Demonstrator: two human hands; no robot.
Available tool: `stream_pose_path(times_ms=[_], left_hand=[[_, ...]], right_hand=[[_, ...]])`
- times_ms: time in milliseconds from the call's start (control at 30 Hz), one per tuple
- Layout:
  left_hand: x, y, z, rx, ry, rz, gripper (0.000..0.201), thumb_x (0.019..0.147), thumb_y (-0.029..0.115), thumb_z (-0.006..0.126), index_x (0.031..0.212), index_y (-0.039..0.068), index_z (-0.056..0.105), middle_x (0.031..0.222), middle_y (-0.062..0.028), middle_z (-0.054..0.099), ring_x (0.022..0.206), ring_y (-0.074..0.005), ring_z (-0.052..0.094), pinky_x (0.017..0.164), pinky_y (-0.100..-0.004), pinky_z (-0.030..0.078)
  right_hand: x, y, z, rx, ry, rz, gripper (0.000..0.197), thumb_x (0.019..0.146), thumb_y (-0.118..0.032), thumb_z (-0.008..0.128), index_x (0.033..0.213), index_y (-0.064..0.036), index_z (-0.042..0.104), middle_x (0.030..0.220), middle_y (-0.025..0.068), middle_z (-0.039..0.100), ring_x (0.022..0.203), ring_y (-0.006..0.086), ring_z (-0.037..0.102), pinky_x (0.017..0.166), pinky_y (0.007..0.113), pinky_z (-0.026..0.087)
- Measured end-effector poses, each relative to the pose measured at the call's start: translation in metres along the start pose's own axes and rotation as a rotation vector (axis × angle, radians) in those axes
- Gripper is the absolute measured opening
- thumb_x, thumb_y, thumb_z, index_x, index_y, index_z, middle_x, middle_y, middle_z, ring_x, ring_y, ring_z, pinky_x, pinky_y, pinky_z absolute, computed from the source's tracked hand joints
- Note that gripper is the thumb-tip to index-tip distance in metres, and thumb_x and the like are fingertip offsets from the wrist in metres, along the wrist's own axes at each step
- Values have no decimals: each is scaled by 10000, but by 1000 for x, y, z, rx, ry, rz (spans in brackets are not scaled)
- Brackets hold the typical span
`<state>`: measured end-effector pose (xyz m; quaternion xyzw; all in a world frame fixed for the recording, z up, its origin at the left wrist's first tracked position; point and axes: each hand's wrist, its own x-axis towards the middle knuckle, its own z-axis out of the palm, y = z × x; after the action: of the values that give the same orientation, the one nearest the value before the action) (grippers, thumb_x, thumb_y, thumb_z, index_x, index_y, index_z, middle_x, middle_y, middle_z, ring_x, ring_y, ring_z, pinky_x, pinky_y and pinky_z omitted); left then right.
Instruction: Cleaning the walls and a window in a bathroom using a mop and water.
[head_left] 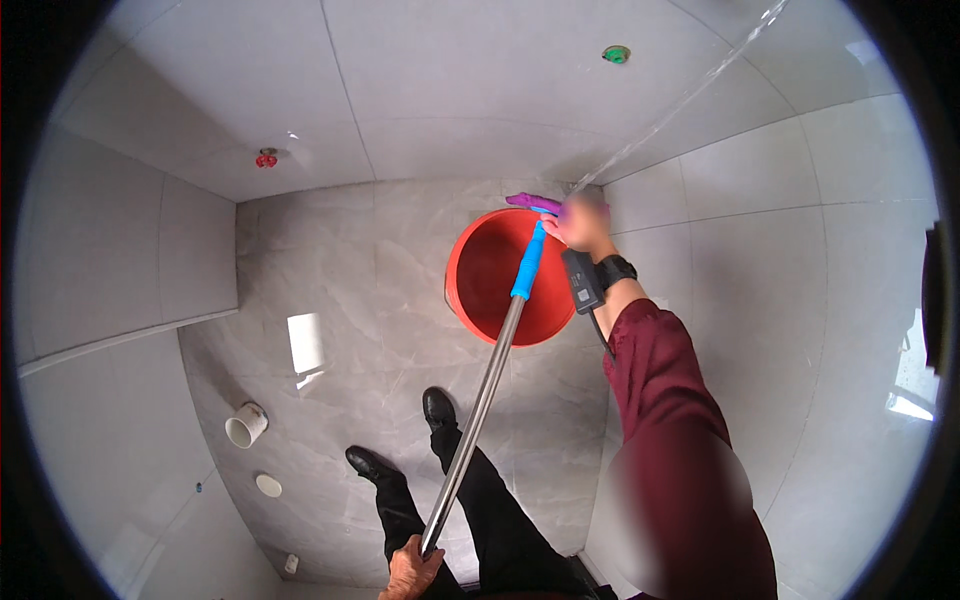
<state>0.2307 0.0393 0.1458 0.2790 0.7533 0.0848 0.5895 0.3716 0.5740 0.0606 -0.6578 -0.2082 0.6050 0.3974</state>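
A mop with a steel pole (477,410) slants up from the lower middle, its blue sleeve (527,262) crossing over an orange-red bucket (455,262). My left hand (412,573) is wrapped round the pole's near end. At the far end, my right hand (583,222), partly blurred, grips the purple mop head (528,200) above the bucket's far right rim. Part of the mop head is hidden behind that hand. The bucket stands on the grey tiled floor, its inside dark red.
Grey tiled walls enclose the floor closely. A red valve (266,159) and a green-ringed wall opening (616,55) show on the far wall. At left are a white pipe stub (246,426) and a white disc (268,486). My black shoes (438,408) stand below the bucket.
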Motion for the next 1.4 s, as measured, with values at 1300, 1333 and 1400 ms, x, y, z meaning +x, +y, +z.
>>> stream_pose_path(times_ms=[1300,1333,1400], left_hand=[[12,-22,-7,72,13,-46,325,651,259,684,777,15,511,575,-146,547,524,-269,571,493,-362,441],[9,-25,-4,68,23,-33,319,648,247,686,767,13,504,572,-144,543,516,-258,566,490,-356,439],[4,-28,4,68,37,-25,314,646,234,688,758,11,497,569,-142,540,509,-247,561,488,-351,438]], right_hand=[[-5,-2,-5,78,21,21,187,825,-69,345,960,53,385,860,209,547,721,309,611,609,399,537],[-12,-5,-4,26,-72,5,174,837,-85,359,958,34,398,899,184,532,786,302,595,663,404,521],[-17,-5,1,-35,-116,-19,182,852,-107,373,974,23,406,943,155,500,841,299,579,732,410,503]])
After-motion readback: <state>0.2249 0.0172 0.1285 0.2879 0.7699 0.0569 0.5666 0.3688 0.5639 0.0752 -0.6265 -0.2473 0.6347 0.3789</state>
